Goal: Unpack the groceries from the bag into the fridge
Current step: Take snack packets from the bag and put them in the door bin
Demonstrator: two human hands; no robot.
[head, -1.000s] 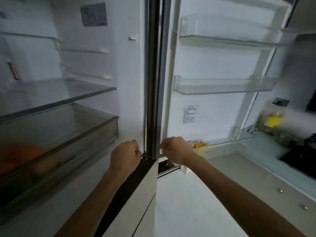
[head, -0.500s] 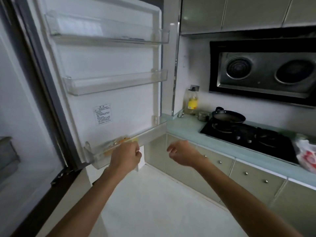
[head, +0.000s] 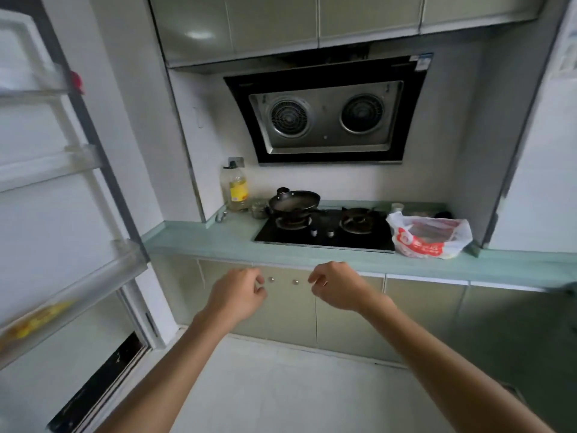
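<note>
Grip: none, my left hand (head: 237, 295) and right hand (head: 338, 289) are apart, loosely curled | bag (head: 429, 237) sits on counter (head: 203, 242), 2 o'clock from right hand | best to steady its rim, then lift one item.

The pale green tabletop (head: 218, 242) ran from left to right along the far wall. A black hob (head: 324, 237) sat in its middle, with a dark wok (head: 295, 201) on the left burner. At the far left stood an oil bottle (head: 238, 190), a small jar (head: 258, 209) just beside it. Just right of the hob lay a white plastic bag (head: 427, 237) with red print.
</note>
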